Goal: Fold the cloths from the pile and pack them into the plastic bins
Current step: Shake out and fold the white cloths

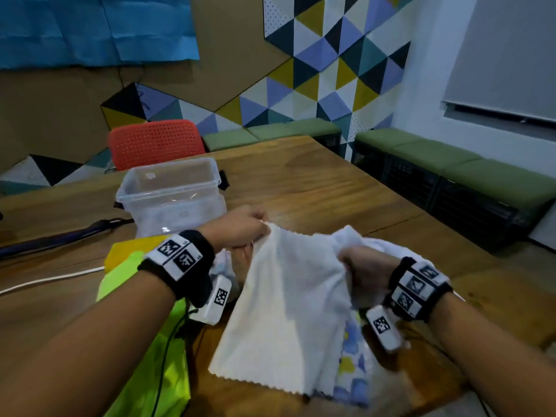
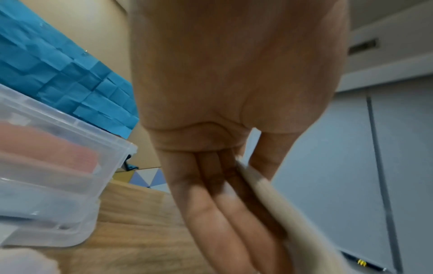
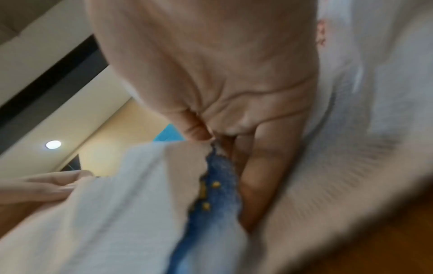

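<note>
Fingers [image 2: 225,213] of my left hand [image 1: 237,227] lie nearly straight under the white cloth [image 1: 288,314], thumb pinching its far corner; my right hand [image 1: 365,266] has thumb and fingers clamped on the other top corner. Cloth hangs between them, lower edge over the table [image 1: 316,182]. Risk: the right pinch looks to catch the blue-patterned cloth [image 1: 352,377] underneath too, so lifting could drag both. The left pinch is shallow and the corner may slip. Clear bin [image 1: 171,191] waits beyond my left hand; neon green cloth [image 1: 132,284] lies below my left wrist.
</note>
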The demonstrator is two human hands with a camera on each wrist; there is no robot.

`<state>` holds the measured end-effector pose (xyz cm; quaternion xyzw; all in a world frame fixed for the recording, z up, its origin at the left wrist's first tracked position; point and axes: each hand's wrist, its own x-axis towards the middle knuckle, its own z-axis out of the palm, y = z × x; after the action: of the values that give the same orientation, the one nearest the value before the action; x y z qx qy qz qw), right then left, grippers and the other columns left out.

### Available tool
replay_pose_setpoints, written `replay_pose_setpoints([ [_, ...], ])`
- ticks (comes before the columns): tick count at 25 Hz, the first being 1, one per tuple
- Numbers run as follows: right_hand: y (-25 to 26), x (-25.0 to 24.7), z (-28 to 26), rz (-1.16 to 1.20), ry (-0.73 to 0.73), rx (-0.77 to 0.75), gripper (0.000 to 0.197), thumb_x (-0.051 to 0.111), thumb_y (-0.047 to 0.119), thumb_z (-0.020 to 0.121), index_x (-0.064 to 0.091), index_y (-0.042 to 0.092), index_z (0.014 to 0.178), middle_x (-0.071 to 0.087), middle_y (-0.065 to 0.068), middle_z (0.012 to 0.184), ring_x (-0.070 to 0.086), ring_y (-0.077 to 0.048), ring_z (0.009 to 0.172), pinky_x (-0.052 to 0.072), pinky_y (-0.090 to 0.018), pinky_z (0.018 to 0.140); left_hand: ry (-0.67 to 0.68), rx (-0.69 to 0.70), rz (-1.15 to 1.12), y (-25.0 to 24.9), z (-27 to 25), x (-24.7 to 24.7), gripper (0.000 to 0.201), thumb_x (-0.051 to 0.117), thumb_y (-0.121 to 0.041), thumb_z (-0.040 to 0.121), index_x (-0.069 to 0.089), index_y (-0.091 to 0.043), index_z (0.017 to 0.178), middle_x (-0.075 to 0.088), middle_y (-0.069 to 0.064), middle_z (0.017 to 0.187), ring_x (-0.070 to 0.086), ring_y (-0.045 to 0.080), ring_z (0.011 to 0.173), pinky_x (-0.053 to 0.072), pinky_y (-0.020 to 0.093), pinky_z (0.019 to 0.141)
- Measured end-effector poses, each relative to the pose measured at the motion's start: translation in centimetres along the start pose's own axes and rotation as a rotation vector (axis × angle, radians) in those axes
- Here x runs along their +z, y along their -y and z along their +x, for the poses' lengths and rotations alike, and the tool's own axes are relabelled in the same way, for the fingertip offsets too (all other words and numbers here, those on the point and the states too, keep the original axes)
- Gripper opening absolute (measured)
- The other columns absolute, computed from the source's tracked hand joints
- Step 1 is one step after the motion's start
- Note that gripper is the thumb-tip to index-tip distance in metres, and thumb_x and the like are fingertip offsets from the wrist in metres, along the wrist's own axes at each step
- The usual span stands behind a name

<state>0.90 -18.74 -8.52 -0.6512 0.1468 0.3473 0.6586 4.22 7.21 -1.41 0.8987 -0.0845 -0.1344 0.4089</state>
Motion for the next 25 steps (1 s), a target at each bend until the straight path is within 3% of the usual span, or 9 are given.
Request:
replay_pose_setpoints([
  [3, 3.3, -2.0, 3.1, -0.113, -0.352, -0.162, 0.020, 0.046, 0.014, 0.089, 0.044, 0.013, 0.070, 0.046, -0.015, 0.060, 0.053, -0.032, 0.054, 0.053, -0.032, 0.054, -0.139, 0.028, -0.035, 1.1, 2.2, 0.2, 0.018, 0.052, -0.006, 0.090, 0.051, -0.016, 0.075, 0.056, 0.010, 0.067, 0.056, 0.020, 0.050, 0.044, 0.024, 0.045],
  [5, 4.9, -3.0, 4.8, -0.293, -0.525, -0.385, 0.026, 0.043, 0.017, 0.098, 0.051, 0.007, 0.075, 0.050, -0.014, 0.067, 0.056, -0.029, 0.063, 0.058, -0.043, 0.065, -0.183, 0.041, -0.049, 1.7, 3.3, 0.3, 0.014, 0.049, -0.013, 0.094, 0.050, -0.017, 0.080, 0.064, 0.013, 0.078, 0.066, 0.023, 0.059, 0.051, 0.029, 0.048],
  [10, 5.5, -3.8, 6.7, -0.462, -0.645, -0.537, 0.024, 0.058, 0.031, 0.096, 0.057, 0.020, 0.117, 0.062, 0.000, 0.092, 0.065, -0.023, 0.085, 0.056, -0.039, 0.077, -0.259, -0.012, 0.012, 3.5, 5.0, 0.1, 0.010, 0.043, -0.013, 0.098, 0.053, -0.010, 0.095, 0.062, 0.013, 0.076, 0.065, 0.017, 0.044, 0.053, 0.030, 0.042],
  [12, 5.2, -3.3, 5.5, -0.584, -0.754, -0.569, 0.019, 0.060, 0.031, 0.094, 0.057, 0.017, 0.107, 0.064, -0.002, 0.097, 0.064, -0.022, 0.081, 0.050, -0.033, 0.070, -0.237, -0.064, 0.046, 4.5, 5.6, 0.0, 0.017, 0.043, -0.009, 0.095, 0.055, 0.000, 0.103, 0.062, 0.018, 0.076, 0.067, 0.027, 0.050, 0.057, 0.036, 0.046],
  [13, 4.9, -2.8, 4.5, -0.749, -0.746, -0.513, 0.016, 0.060, 0.030, 0.094, 0.059, 0.014, 0.098, 0.068, -0.005, 0.099, 0.065, -0.023, 0.080, 0.050, -0.032, 0.068, -0.225, -0.083, 0.057, 5.1, 5.8, -0.1, 0.019, 0.043, -0.008, 0.093, 0.055, 0.003, 0.104, 0.062, 0.020, 0.075, 0.068, 0.031, 0.055, 0.057, 0.038, 0.049],
  [15, 3.6, -1.8, 3.0, -1.087, -0.528, -0.238, 0.022, 0.061, 0.029, 0.094, 0.062, 0.008, 0.089, 0.073, -0.012, 0.098, 0.071, -0.028, 0.080, 0.056, -0.034, 0.069, -0.216, -0.095, 0.071, 5.7, 6.0, -0.3, 0.019, 0.045, -0.007, 0.092, 0.056, 0.004, 0.103, 0.061, 0.019, 0.074, 0.069, 0.036, 0.064, 0.056, 0.038, 0.052],
  [17, 2.3, -0.7, 1.8, -1.131, -0.327, -0.029, 0.030, 0.072, 0.033, 0.087, 0.067, 0.003, 0.088, 0.075, -0.012, 0.081, 0.072, -0.026, 0.066, 0.060, -0.036, 0.067, -0.228, -0.092, 0.067, 5.9, 6.2, -0.3, 0.016, 0.047, -0.007, 0.091, 0.057, 0.002, 0.099, 0.060, 0.018, 0.073, 0.066, 0.036, 0.065, 0.055, 0.037, 0.053],
  [22, 2.1, -0.3, 1.5, -0.995, -0.254, 0.037, 0.026, 0.084, 0.024, 0.078, 0.068, 0.003, 0.081, 0.066, -0.006, 0.063, 0.049, -0.017, 0.048, 0.042, -0.021, 0.047, -0.246, -0.096, 0.074, 6.1, 6.4, -0.2, 0.013, 0.047, -0.007, 0.090, 0.058, -0.002, 0.094, 0.060, 0.015, 0.069, 0.059, 0.028, 0.055, 0.053, 0.034, 0.049],
  [25, 1.9, -0.4, 0.7, -0.914, -0.231, 0.014, 0.018, 0.080, 0.019, 0.081, 0.070, 0.005, 0.086, 0.074, -0.011, 0.075, 0.057, -0.019, 0.057, 0.044, -0.021, 0.049, -0.244, -0.087, 0.076, 6.3, 6.4, -0.2, 0.015, 0.046, -0.008, 0.090, 0.059, -0.001, 0.096, 0.061, 0.015, 0.070, 0.061, 0.029, 0.057, 0.057, 0.041, 0.055],
])
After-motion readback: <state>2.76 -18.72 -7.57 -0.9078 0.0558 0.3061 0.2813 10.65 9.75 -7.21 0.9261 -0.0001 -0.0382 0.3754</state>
